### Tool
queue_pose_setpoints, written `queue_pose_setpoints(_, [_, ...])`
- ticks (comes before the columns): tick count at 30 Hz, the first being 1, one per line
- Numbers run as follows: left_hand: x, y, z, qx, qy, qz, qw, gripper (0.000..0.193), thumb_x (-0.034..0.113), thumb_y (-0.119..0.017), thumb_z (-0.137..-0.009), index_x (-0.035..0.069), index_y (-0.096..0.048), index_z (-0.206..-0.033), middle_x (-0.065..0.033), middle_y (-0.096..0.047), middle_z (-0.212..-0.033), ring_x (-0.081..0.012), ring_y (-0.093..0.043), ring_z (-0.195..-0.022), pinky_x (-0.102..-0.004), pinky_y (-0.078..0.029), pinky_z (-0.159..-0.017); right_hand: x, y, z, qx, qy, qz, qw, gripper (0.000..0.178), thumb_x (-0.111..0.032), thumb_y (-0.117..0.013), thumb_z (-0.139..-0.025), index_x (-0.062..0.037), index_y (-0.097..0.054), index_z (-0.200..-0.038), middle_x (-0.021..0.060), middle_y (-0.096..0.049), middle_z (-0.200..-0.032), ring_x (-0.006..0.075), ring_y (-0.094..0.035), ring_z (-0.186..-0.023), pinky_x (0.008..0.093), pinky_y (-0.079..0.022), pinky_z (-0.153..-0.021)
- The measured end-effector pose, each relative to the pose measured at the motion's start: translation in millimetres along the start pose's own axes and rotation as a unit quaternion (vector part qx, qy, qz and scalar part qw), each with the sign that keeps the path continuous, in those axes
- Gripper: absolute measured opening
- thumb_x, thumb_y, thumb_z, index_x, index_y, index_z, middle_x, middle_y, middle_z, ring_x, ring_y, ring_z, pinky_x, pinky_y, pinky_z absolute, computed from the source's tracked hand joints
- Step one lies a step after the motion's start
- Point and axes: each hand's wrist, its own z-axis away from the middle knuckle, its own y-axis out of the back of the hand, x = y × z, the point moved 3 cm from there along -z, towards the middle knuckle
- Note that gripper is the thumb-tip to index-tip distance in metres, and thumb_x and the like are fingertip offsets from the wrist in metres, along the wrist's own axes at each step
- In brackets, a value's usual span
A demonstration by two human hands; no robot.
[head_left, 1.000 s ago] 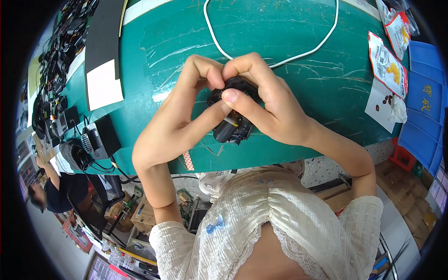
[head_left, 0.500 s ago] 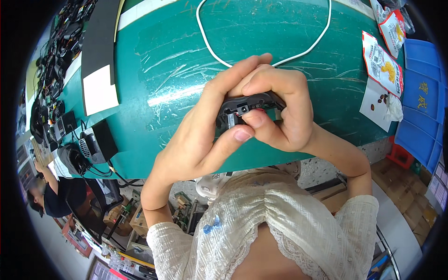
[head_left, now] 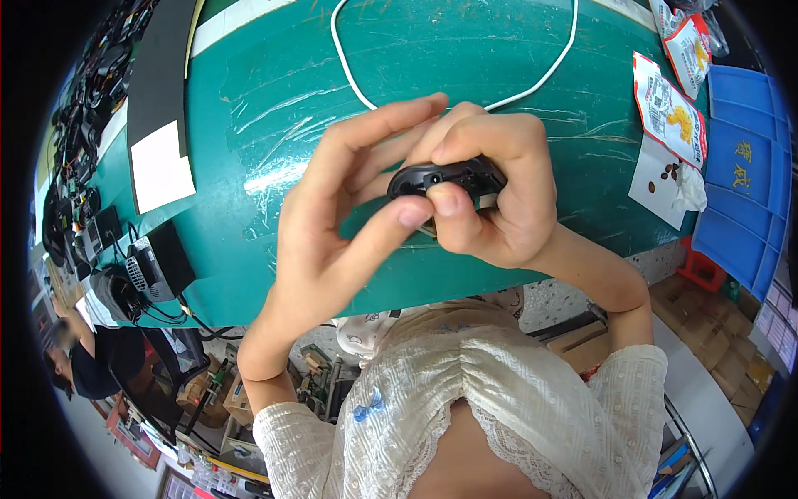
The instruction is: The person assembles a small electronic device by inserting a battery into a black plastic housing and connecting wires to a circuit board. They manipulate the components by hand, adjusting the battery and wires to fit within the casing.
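Note:
A small black curved plastic housing [head_left: 451, 176] with a round socket in its near edge is held above the table, in front of my chest. My right hand [head_left: 507, 183] is closed round its right end, with the thumb pressed on the near edge beside the socket. At the left end, my left hand [head_left: 332, 208] rests its thumb tip against the housing's lower edge. Its other fingers curve loosely behind the housing, partly hidden, with a gap at the palm. The housing's underside and far side are covered by my fingers.
A white cable [head_left: 349, 75] loops across the green table [head_left: 274, 91] beyond my hands. Black boxy devices with wires [head_left: 162, 262] stand at left, near a white sheet [head_left: 162, 170]. Snack packets [head_left: 669, 112] and a blue tray [head_left: 740, 175] lie at right. Another person [head_left: 104, 362] sits far left.
My left hand has loosened and spread from the housing, its fingers shifting left. The housing has tilted, showing a narrower side. My right hand keeps its grip.

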Motion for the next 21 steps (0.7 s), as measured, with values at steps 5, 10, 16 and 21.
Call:
queue_pose_setpoints(5, [4.4, 7.6, -0.9, -0.055, -0.029, -0.098, 0.993, 0.068, 0.025, -0.067, -0.081, -0.004, -0.034, -0.133, -0.0158, -0.047, -0.128, -0.0248, -0.047, -0.118, -0.0353, -0.035, -0.1, 2.0, 2.5, -6.1, -0.02, -0.006, 0.004, 1.0, 0.023, -0.007, -0.058, -0.087, -0.0005, -0.046, -0.105, 0.0109, -0.053, -0.094, 0.0181, -0.056, -0.076, 0.0289, -0.047, -0.067])
queue_pose_setpoints(10, [2.7, 2.5, 2.5, 0.01, 0.046, -0.197, 0.979, 0.073, 0.009, -0.072, -0.075, 0.001, -0.033, -0.136, -0.0116, -0.049, -0.125, -0.0189, -0.051, -0.112, -0.0329, -0.042, -0.095, 1.6, 2.4, -13.2, -0.029, -0.135, -0.052, 0.989, 0.022, -0.011, -0.043, -0.096, 0.0004, -0.037, -0.113, 0.0095, -0.052, -0.103, 0.014, -0.055, -0.089, 0.027, -0.046, -0.079])
queue_pose_setpoints(16, [0.4, 4.3, -0.1, 0.024, 0.056, -0.171, 0.983, 0.07, 0.001, -0.066, -0.079, 0.002, -0.029, -0.139, -0.0112, -0.057, -0.115, -0.0166, -0.058, -0.101, -0.0286, -0.046, -0.088, -0.7, 3.0, -17.4, -0.024, -0.134, -0.043, 0.99, 0.028, -0.009, -0.04, -0.095, 0.0014, -0.038, -0.121, 0.0092, -0.052, -0.106, 0.0122, -0.051, -0.097, 0.0248, -0.04, -0.087])
queue_pose_setpoints(21, [-1.7, 6.2, 1.4, 0.046, 0.103, -0.091, 0.989, 0.065, -0.002, -0.063, -0.081, 0.001, -0.03, -0.137, -0.014, -0.06, -0.109, -0.0166, -0.058, -0.101, -0.0276, -0.046, -0.086, 0.8, 9.7, -21.9, -0.096, -0.08, 0.076, 0.989, 0.024, -0.006, -0.04, -0.094, 0.003, -0.045, -0.116, 0.0097, -0.053, -0.108, 0.0129, -0.052, -0.097, 0.0247, -0.041, -0.087])
